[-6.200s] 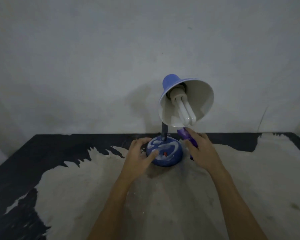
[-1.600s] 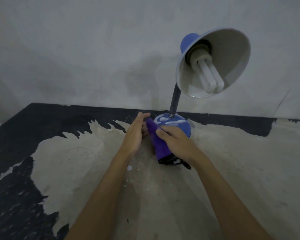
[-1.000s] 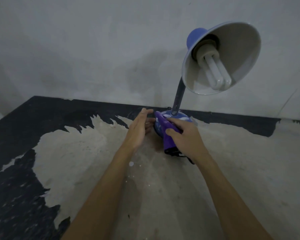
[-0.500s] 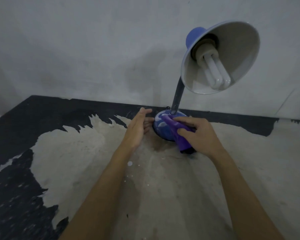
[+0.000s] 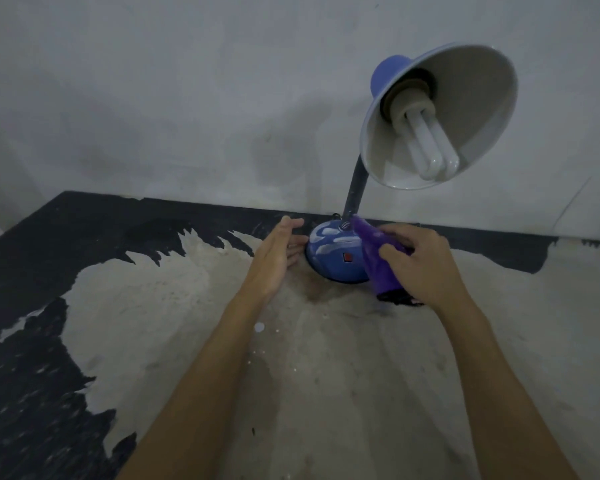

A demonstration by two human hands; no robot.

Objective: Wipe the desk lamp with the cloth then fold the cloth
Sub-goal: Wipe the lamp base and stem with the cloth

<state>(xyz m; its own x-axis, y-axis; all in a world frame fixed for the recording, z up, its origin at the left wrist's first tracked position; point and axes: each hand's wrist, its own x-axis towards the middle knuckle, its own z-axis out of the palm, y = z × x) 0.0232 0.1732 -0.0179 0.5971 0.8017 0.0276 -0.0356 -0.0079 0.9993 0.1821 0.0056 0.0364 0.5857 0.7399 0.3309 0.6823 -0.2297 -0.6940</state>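
Observation:
A blue desk lamp stands at the back of the table, its round base (image 5: pixel 333 252) carrying a small red switch, a dark neck (image 5: pixel 355 185) rising to a shade (image 5: pixel 465 109) with a white bulb inside. My right hand (image 5: pixel 420 265) grips a purple cloth (image 5: pixel 378 261) and presses it against the right side of the base, the cloth reaching up to the foot of the neck. With straight fingers, my left hand (image 5: pixel 278 254) rests against the left side of the base.
The table (image 5: pixel 187 323) is black with a large worn, pale patch across its middle. A grey wall (image 5: pixel 187 98) rises right behind the lamp. The shade overhangs the space above my right hand.
My right hand has slid the cloth from the left and front of the base across to its right side, uncovering the red switch. The left hand has stayed at the left side.

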